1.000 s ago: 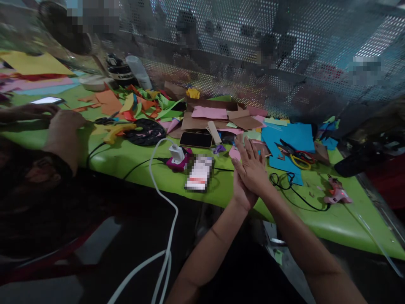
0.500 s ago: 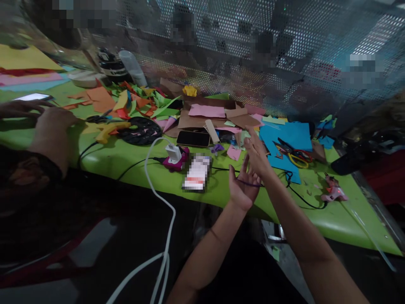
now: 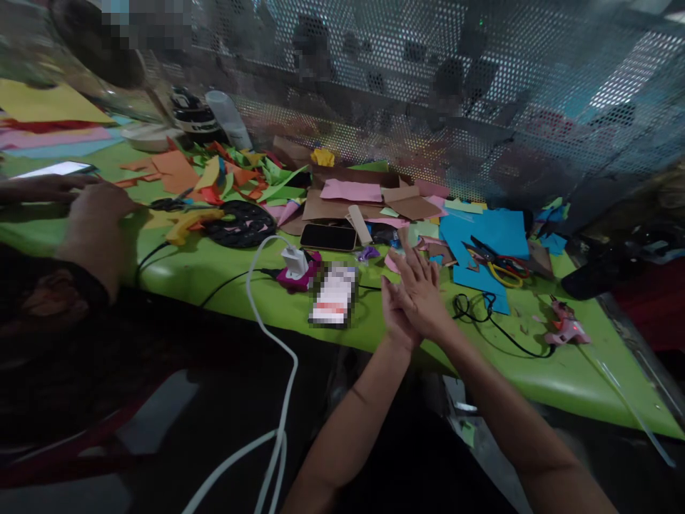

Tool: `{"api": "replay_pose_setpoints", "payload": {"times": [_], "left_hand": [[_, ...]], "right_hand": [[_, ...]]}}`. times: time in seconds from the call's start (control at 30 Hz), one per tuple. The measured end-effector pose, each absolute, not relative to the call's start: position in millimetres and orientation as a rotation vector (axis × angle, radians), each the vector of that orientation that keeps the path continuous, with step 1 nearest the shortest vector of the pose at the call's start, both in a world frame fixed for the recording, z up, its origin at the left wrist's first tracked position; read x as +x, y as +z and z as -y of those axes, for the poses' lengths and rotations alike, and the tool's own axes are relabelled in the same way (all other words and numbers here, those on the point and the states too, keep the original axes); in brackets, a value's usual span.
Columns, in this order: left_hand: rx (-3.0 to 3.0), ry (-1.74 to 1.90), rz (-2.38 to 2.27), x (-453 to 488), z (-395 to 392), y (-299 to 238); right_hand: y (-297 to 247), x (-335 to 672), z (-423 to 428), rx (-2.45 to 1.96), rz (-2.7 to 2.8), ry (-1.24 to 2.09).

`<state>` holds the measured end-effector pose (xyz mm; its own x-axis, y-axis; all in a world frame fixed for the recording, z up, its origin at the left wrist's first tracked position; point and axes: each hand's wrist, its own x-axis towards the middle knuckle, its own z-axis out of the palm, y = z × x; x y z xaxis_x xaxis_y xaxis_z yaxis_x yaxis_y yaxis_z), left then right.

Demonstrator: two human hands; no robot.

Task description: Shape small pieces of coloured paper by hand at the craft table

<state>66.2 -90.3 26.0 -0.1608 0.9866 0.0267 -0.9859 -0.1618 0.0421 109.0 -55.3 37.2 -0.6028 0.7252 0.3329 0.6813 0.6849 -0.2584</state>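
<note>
My left hand (image 3: 392, 313) and my right hand (image 3: 425, 294) are pressed flat together, palm to palm, fingers stretched out and pointing away from me. They hover over the front edge of the green table (image 3: 225, 275). Nothing shows between the palms; anything there is hidden. A small pink paper scrap (image 3: 392, 262) lies just beyond the fingertips. A blurred card-like item (image 3: 335, 301) lies to their left, and a coiled black cord (image 3: 476, 308) to their right.
A black phone (image 3: 328, 236), a white charger (image 3: 295, 263) with a white cable (image 3: 262, 314), blue paper (image 3: 484, 232), yellow-handled scissors (image 3: 503, 268) and a pink glue gun (image 3: 565, 330) lie about. Another person's hand (image 3: 93, 213) rests at the left near a yellow glue gun (image 3: 190, 222).
Half a second ago my hands were apart, with a thin purple strand across my left palm. Now they are pressed together again, as they were one second ago.
</note>
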Motion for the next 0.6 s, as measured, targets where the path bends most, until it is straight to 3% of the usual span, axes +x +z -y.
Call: {"api": "replay_pose_setpoints", "payload": {"times": [0.17, 0.4, 0.6], "left_hand": [[0.103, 1.578, -0.087, 69, 96, 22], [0.054, 1.796, -0.143, 70, 93, 36], [0.028, 1.592, -0.039, 75, 102, 30]], "right_hand": [[45, 110, 37, -1.167, 2.408, 0.066], [42, 107, 68, -1.054, 2.516, 0.087], [59, 106, 33, -1.14, 2.292, 0.026]]}}
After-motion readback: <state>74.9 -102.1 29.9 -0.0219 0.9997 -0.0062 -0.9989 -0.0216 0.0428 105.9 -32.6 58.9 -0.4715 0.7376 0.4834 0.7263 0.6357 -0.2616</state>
